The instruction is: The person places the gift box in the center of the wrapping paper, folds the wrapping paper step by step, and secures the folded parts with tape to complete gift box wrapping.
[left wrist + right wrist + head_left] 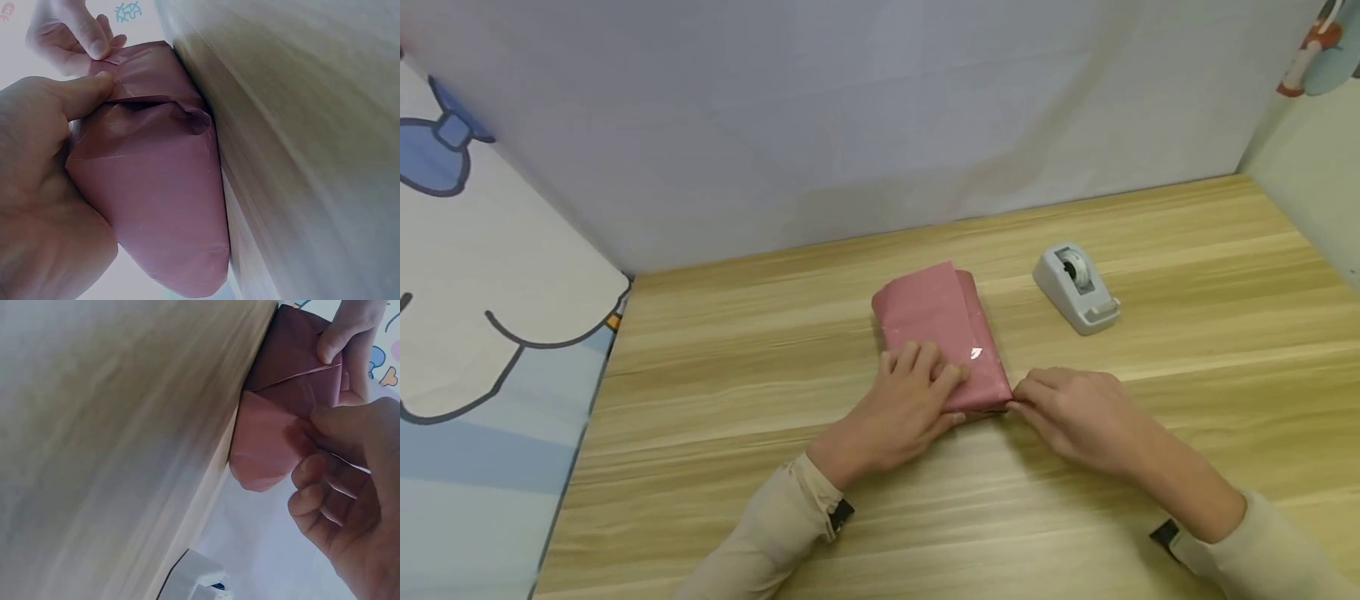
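A flat parcel wrapped in pink paper (921, 312) lies on the table, with a shiny bit of clear tape (976, 353) on its top. My left hand (898, 412) holds its near end, fingers bent on the top face and thumb against the end. At the near right corner, my right hand (1082, 417) pinches the paper between thumb and fingers. Folded end paper (156, 112) shows a creased, slightly gaping edge in the left wrist view. From the right wrist view, a slanting fold crosses the parcel's end (281, 381), beside the left thumb.
A grey tape dispenser (1078, 287) with a roll in it stands right of the parcel. The wood-grain table (722, 367) meets a pale wall (850, 125) at the back. A cartoon-printed panel (490, 333) borders the left side.
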Demonstrator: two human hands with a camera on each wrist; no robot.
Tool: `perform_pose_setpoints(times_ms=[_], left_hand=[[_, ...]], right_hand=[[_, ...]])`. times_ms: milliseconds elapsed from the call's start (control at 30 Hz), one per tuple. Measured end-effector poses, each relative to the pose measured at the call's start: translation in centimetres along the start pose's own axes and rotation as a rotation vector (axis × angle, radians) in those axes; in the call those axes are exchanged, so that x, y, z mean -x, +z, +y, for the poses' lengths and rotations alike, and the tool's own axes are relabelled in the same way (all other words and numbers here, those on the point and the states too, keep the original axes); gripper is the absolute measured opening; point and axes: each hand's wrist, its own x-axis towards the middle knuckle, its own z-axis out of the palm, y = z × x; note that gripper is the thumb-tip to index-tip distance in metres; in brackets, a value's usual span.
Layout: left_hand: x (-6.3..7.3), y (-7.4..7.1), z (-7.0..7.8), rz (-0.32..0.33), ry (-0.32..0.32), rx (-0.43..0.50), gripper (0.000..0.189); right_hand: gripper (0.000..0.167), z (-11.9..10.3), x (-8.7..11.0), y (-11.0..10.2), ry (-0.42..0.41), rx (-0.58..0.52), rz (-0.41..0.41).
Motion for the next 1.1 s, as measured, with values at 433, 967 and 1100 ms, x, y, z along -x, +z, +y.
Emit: perform_pose_setpoints(times_ms=[433,967,1100], left_hand=[[-0.1,-0.1,0.5,-0.017,-0.001,-0.01,0.038],[-2.0,-1.9,-1.3,-0.059,0.092,0.132,0.051],[-2.4,-2.4,-1.5,-0.098,0.084,0.216,0.052]], right_hand=[[0.011,-0.7,0.5,-1.0,0.108,0.041,-0.097],[0.01,-2.7,1.6,0.0,0.019,0.077,-0.053],[0.027,-4.5,1.5,1.0,-0.114,0.036,-0.142]])
